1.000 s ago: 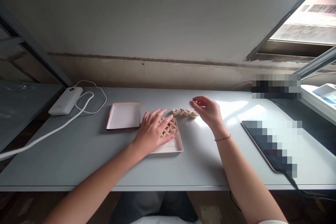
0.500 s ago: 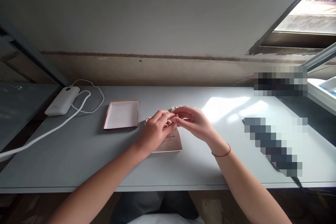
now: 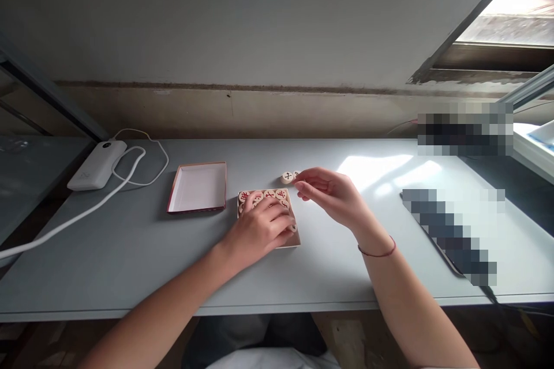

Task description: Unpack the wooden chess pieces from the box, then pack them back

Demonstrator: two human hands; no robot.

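A shallow open box [image 3: 296, 240] holds rows of round Chinese chess pieces [image 3: 269, 194] with red characters. My left hand [image 3: 259, 228] reaches over it, hiding much of the inside. Its thumb and fingers close on a pale piece [image 3: 293, 228] by the box's right side. Beyond the box, a piece with a black character [image 3: 288, 177] lies on the table, with another partly hidden behind my right fingers. My right hand [image 3: 326, 193] hovers beside these, its fingers bent and the thumb a little apart, with nothing visible between them.
The box lid [image 3: 199, 187] lies inside-up, left of the box. Farther left is a white power bank [image 3: 97, 166] with a looping white cable [image 3: 82, 216]. A blurred-out dark flat object [image 3: 448, 236] lies at right on the grey table [image 3: 173, 277]. A wall stands behind.
My hands have moved apart: the left down into the box, the right away toward the loose pieces. The rows in the box and the black-character piece now show more.
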